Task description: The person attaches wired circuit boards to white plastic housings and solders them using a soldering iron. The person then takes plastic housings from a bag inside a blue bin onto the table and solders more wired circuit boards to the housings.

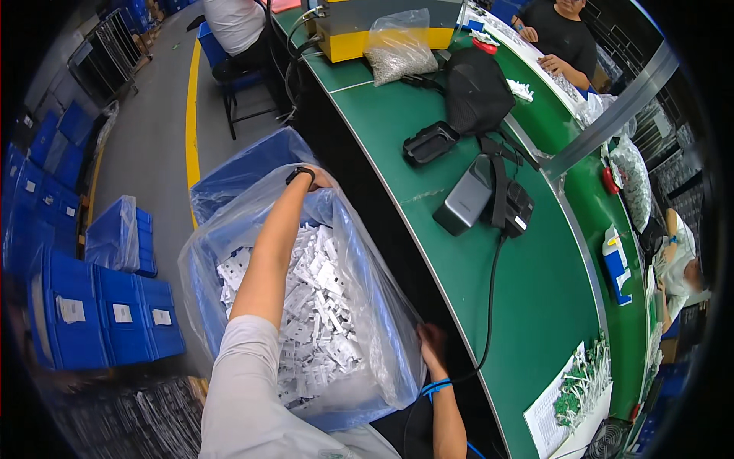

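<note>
Blue plastic crates [99, 321] stand stacked along the far left on the grey floor, and another crate lined with clear film [116, 236] sits just behind them. Nearer the middle, a large clear plastic bag [367, 306] lines a blue bin [245, 172] and holds a heap of small white plastic parts [321, 306]. The left hand [315, 179], with a black band at its wrist, reaches across the bag to the far rim and closes over the film there; its fingers are hidden behind the edge, so how tightly they press I cannot tell. The right hand [430, 336], a blue band at its wrist, grips the bag's near right edge, fingers curled and pinching the film beside the green worktable [535, 291]. On that table lie a black tray [430, 143], a grey box-shaped device [464, 197] with a black cable, a black pouch [475, 90] and a clear bag of small pale pieces [397, 50] against a yellow machine [344, 30]. Further right, another person's hands [539, 47] rest among white parts, and green circuit boards [585, 382] lie on paper at the lower right.
</note>
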`<state>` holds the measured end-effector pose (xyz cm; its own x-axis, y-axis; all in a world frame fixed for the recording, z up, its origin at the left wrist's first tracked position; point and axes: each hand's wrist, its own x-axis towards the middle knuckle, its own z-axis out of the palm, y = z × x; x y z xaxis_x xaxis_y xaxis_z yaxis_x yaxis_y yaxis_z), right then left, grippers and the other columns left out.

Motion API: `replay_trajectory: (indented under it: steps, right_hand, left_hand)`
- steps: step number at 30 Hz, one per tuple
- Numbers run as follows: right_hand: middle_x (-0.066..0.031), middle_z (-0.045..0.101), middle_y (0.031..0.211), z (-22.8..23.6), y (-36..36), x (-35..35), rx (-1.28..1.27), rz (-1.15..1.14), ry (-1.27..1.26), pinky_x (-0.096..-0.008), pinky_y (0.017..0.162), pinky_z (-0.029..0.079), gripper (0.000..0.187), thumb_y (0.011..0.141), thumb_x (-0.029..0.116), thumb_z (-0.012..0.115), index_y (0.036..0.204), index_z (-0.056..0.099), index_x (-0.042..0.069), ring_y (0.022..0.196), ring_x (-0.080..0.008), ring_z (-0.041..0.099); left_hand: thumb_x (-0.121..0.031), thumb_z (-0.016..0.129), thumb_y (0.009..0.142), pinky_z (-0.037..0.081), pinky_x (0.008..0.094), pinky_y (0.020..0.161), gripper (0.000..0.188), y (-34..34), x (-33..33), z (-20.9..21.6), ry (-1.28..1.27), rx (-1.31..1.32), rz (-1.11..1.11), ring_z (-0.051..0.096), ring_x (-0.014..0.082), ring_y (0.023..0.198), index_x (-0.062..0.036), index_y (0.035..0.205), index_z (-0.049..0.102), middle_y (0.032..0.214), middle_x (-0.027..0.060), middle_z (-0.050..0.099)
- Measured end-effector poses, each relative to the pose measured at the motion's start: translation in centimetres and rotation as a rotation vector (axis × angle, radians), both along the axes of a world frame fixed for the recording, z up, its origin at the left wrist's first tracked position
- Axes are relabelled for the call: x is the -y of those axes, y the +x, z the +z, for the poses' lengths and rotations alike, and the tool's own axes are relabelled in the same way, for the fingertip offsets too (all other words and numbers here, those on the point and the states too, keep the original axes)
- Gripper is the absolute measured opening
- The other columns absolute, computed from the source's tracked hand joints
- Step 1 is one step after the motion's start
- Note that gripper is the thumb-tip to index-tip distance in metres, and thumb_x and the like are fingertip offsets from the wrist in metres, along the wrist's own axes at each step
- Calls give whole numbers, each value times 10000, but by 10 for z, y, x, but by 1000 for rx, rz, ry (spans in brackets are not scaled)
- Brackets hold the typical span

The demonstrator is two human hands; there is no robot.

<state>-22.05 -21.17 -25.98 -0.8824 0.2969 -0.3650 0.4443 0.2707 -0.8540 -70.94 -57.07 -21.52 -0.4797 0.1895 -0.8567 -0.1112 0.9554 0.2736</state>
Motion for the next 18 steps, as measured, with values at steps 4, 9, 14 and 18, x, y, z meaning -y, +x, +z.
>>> replay_trajectory:
  steps: [4,9,14,18]
  right_hand:
    - [-161,686,806,-46,33,-66,-86,36,520,-389,705,514,213,957,224,650,901,701,26,763,-285,672]
    - [-226,708,864,-75,28,-81,-86,196,798,-512,738,548,214,916,209,626,869,728,28,864,-446,683]
    - [-236,706,880,-93,23,-69,-27,204,882,-532,741,547,238,888,232,601,859,745,45,855,-459,677]
    - [-231,711,899,-75,18,-55,49,240,745,-543,763,545,246,864,233,594,861,753,46,866,-451,681]
  left_hand:
    - [-355,611,965,492,386,1013,414,21,-43,-15,342,167,199,662,222,1090,-49,1232,694,1218,53,713]
    - [-365,410,1039,420,320,1097,511,49,-7,0,429,-218,-164,598,221,1243,-29,1364,616,1375,104,642]
    - [-370,462,1052,427,354,1100,513,121,20,60,578,-431,-83,577,246,1283,-17,1411,563,1428,149,599]
    - [-377,528,1037,454,400,1045,485,186,25,88,360,-957,-10,594,378,1233,21,1298,618,1303,236,641]
